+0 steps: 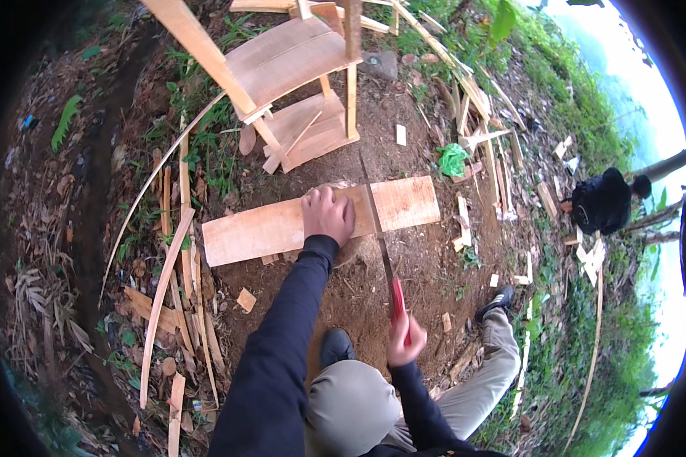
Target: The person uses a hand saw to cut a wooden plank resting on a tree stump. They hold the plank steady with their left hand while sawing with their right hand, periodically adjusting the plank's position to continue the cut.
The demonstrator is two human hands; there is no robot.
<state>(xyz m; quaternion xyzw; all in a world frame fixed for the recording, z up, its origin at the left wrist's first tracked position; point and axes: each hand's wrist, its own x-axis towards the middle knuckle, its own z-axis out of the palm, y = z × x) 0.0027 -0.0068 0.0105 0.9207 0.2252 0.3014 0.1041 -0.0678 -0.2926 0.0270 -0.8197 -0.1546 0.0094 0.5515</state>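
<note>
A pale wooden board (pixel 259 230) lies crosswise in front of me, resting on what looks like a stump that it mostly hides. My left hand (pixel 329 215) presses down on the board near its middle, fingers bent over its far edge. Just right of that hand, the blade of a handsaw (pixel 387 263) crosses the board, its tip reaching past the far edge. My right hand (pixel 407 340) is wrapped round the saw's red handle, on the near side of the board. Whether the blade has cut into the wood is too small to tell.
A wooden shelf frame (pixel 286 57) stands just beyond the board. Long wood strips (pixel 164 305) lie at the left; offcuts and more strips (pixel 495 164) lie at the right. A green plastic bag (pixel 453 160) and a black backpack (pixel 601 201) are also at the right.
</note>
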